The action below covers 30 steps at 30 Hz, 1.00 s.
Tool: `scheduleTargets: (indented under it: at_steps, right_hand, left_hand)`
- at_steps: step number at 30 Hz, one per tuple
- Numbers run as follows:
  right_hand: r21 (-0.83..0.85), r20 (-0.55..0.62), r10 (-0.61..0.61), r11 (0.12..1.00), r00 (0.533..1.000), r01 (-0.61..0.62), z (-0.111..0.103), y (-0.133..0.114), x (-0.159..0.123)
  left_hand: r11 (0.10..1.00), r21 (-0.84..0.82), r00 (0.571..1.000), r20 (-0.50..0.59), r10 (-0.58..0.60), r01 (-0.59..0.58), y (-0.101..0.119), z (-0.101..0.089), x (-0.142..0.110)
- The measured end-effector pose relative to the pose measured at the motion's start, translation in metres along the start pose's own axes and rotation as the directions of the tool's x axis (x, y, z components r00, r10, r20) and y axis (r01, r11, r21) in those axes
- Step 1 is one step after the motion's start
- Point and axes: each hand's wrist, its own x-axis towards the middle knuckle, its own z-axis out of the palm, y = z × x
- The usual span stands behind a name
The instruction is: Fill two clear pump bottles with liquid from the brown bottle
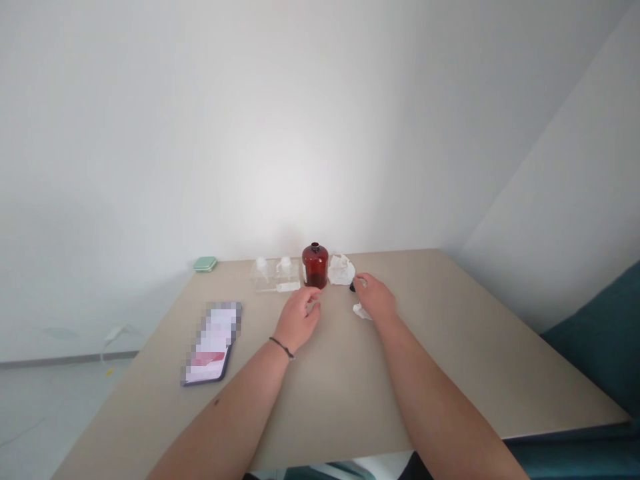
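A brown glass bottle stands uncapped at the far middle of the beige table. My left hand hovers just in front of it, fingers loosely curled, nothing visible in them. My right hand rests to the right of the bottle, its fingers closed around a small black cap and a bit of white tissue under the palm. A crumpled white tissue lies right beside the bottle.
Two clear plastic bottles with white caps stand left of the brown one. A tablet lies on the left of the table, a green flat case at the far left corner. White wall behind; teal seat at right.
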Motion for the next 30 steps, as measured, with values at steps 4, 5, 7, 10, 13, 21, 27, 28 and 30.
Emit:
scheduleTargets:
  at_steps: [4, 5, 7, 10, 13, 21, 27, 28, 30]
  right_hand:
    - [-0.082, 0.025, 0.006, 0.997, 1.0, -0.004, 0.004, -0.005, 0.005]
    - [-0.093, 0.026, 0.011, 0.996, 1.0, -0.008, 0.004, -0.005, 0.006]
    - [-0.099, 0.024, 0.021, 0.995, 0.999, -0.019, 0.002, -0.004, 0.009]
    - [-0.086, 0.015, 0.044, 0.995, 0.999, -0.043, -0.001, -0.001, 0.013]
    - [-0.041, -0.014, 0.071, 0.997, 0.997, -0.071, -0.003, 0.004, 0.016]
    - [0.266, -0.156, 0.075, 0.963, 0.985, -0.031, -0.007, 0.028, 0.021]
    - [0.579, -0.222, 0.073, 0.812, 0.972, 0.071, -0.009, 0.05, 0.015]
    - [0.614, -0.218, 0.067, 0.785, 0.974, 0.083, -0.009, 0.052, 0.014]
    - [0.669, -0.217, 0.069, 0.737, 0.974, 0.097, -0.009, 0.055, 0.013]
  left_hand:
    - [1.0, -0.007, 1.0, 0.018, -0.003, 0.003, 0.0, 0.001, 0.001]
    - [1.0, -0.008, 1.0, 0.02, -0.003, 0.003, 0.0, 0.001, 0.001]
    - [1.0, -0.009, 1.0, 0.022, -0.005, 0.005, 0.001, 0.001, 0.001]
    - [1.0, -0.012, 1.0, 0.029, -0.005, 0.006, 0.001, 0.001, 0.001]
    - [1.0, -0.014, 0.999, 0.035, -0.004, 0.004, 0.0, 0.002, 0.001]
    - [1.0, 0.007, 1.0, 0.016, -0.023, 0.023, 0.001, -0.002, 0.001]
    - [0.996, 0.045, 0.984, -0.159, 0.078, -0.072, 0.006, -0.003, 0.004]
    - [0.996, 0.045, 0.975, -0.208, 0.082, -0.074, 0.007, -0.003, 0.008]
    - [0.999, 0.0, 0.958, -0.283, 0.044, -0.046, 0.01, -0.004, 0.021]
